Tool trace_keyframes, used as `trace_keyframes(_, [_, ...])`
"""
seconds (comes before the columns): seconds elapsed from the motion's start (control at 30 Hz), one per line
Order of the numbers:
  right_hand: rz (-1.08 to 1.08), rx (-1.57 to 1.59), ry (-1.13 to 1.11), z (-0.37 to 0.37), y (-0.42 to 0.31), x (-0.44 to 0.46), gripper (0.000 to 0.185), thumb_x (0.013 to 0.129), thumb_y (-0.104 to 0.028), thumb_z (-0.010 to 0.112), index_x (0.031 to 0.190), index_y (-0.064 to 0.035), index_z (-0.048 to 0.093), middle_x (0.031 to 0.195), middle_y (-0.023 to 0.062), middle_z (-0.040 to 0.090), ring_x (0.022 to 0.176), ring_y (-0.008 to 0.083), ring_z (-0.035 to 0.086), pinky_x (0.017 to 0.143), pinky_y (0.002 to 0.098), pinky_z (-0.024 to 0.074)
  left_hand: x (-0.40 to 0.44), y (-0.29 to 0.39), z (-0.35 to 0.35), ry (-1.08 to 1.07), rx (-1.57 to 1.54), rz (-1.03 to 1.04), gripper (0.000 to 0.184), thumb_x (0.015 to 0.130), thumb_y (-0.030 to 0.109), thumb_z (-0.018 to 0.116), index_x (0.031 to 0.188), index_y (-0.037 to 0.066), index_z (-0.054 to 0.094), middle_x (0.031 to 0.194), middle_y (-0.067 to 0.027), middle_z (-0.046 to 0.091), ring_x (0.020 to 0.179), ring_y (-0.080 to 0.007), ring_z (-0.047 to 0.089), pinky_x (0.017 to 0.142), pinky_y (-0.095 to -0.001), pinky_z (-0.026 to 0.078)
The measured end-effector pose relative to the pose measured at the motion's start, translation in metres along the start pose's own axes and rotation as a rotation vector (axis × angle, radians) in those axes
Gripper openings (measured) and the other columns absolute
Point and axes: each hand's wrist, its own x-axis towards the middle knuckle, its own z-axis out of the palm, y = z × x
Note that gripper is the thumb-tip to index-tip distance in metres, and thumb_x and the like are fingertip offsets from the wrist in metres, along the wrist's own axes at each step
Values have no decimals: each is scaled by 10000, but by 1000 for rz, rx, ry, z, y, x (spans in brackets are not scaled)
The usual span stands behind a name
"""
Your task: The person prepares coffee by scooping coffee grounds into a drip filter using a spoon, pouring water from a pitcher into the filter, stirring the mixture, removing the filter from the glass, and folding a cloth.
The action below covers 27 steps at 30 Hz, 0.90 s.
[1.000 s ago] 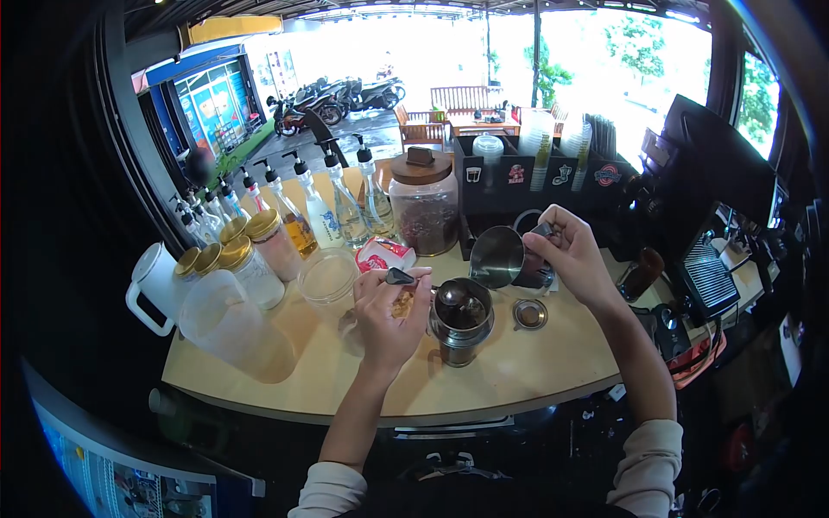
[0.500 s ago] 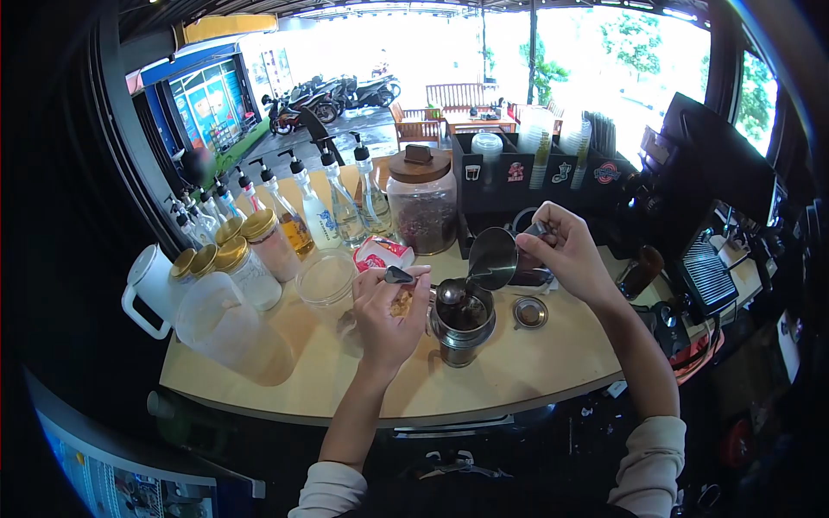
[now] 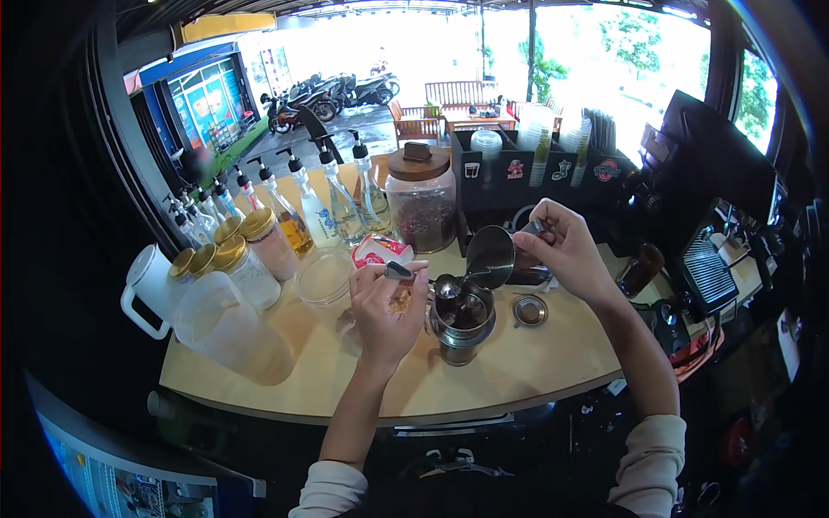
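Observation:
My left hand [image 3: 386,315] is closed around the handle of a metal spoon [image 3: 447,287], whose round bowl hovers over the mouth of a metal drip coffee filter [image 3: 464,332]. Dark, wet contents show inside the filter, which stands upright near the counter's front. With fingers wrapped on its handle, my right hand [image 3: 561,250] holds a small metal pitcher [image 3: 490,257] tilted left, its lip close above the spoon. A thin stream seems to run from the lip. Right of the filter lies a small round metal lid [image 3: 529,311].
A large jar with a wooden lid [image 3: 420,203] stands behind the filter. Pump bottles [image 3: 344,207], gold-lidded jars [image 3: 268,242] and a translucent plastic jug [image 3: 229,332] line the left. A black cup organizer [image 3: 540,168] is at the back; an espresso machine [image 3: 712,268] sits right.
The pitcher and my right hand have shifted very slightly left and up. My left hand and the spoon have barely moved, and both grips stay the same.

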Motion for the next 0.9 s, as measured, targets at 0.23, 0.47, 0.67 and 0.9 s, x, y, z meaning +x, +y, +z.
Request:
trace_keyframes(0.23, [-8, 0, 26, 1, 2, 2, 259, 832, -96, 678, 758, -51, 434, 672, -68, 395, 633, 5, 317, 540, 194, 288, 0, -2, -1, 31, 41, 12, 128, 793, 127, 694, 918, 120, 720, 720, -6, 661, 748, -169, 555, 796, -334, 382])
trace_keyframes(0.47, [14, 0, 60, -4, 7, 5, 252, 834, -95, 677, 760, -49, 440, 670, -71, 377, 628, 8, 315, 540, 192, 286, -1, -5, -2, 34, 48, 2, 130, 791, 136, 696, 919, 125, 721, 716, -7, 649, 753, -174, 552, 790, -335, 388])
trace_keyframes(0.67, [4, -18, 85, -10, 5, 2, 228, 839, -82, 670, 769, -47, 456, 681, -68, 389, 635, 5, 340, 550, 186, 306, -1, -3, -4, 20, 55, 4, 129, 791, 136, 698, 917, 128, 720, 710, -6, 647, 749, -173, 551, 782, -334, 391])
trace_keyframes(0.9, [32, -24, 89, -15, -3, -5, 207, 844, -68, 662, 772, -42, 470, 693, -57, 443, 649, -1, 388, 567, 177, 338, -1, -1, -2, 6, 49, -10, 121, 793, 131, 699, 912, 126, 720, 697, 2, 650, 739, -170, 549, 778, -333, 391])
